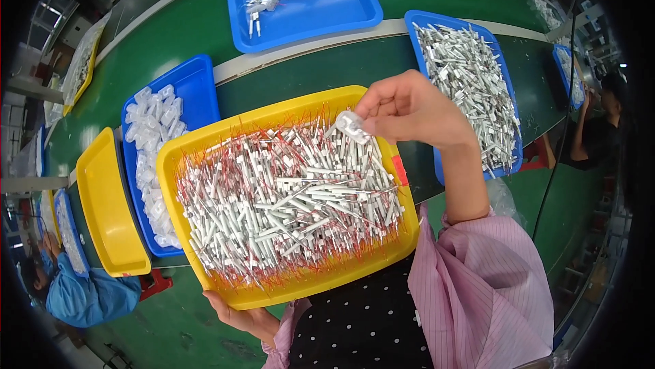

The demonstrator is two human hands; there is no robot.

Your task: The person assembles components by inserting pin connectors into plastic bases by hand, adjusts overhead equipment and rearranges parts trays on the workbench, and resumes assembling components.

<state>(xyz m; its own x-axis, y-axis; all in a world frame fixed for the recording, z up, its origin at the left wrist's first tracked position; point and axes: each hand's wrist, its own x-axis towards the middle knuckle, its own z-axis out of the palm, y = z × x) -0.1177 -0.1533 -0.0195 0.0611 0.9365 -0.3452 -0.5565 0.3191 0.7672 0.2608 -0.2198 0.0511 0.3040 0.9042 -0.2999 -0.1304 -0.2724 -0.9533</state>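
My right hand (417, 111) pinches a small translucent white plastic piece (351, 125) above the far right corner of a yellow tray (286, 299). That tray is tilted and heaped with slim white stick-like parts (273, 205) that have thin red wires. At its near left edge my left hand (240, 313) supports the tray from below, with the thumb against the rim; some of its fingers are hidden beneath. Left of the tray, a blue tray (202, 82) holds a pile of similar translucent plastic pieces (155, 157).
An empty-looking yellow tray (116, 212) lies at the left. Another blue tray (314, 31) with wrapped parts stands at the back. A third blue tray (423, 24), full of white and grey parts, is on the right. People sit at the far left (89, 294) and far right (600, 130).
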